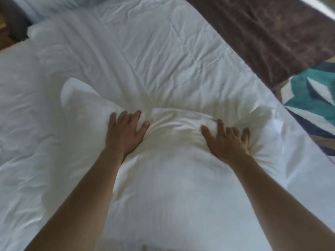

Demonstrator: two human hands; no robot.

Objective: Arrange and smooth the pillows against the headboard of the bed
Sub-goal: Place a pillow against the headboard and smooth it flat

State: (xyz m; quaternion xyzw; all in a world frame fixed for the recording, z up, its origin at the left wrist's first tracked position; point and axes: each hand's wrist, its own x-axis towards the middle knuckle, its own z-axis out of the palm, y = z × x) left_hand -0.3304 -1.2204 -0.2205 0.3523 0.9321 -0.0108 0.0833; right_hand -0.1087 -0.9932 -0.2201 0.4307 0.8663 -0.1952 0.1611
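Two hands press on one white pillow point(172, 178), which lies on the rumpled white bed sheet point(145, 51) near its right edge. The left hand point(126, 132) lies flat with fingers spread. The right hand point(226, 140) has fingers splayed and partly bent, sinking into the fabric.

Pillow point(168, 174) is on the bed point(145, 51), left hand point(125, 134) on its left half, right hand point(226, 140) on the right half.
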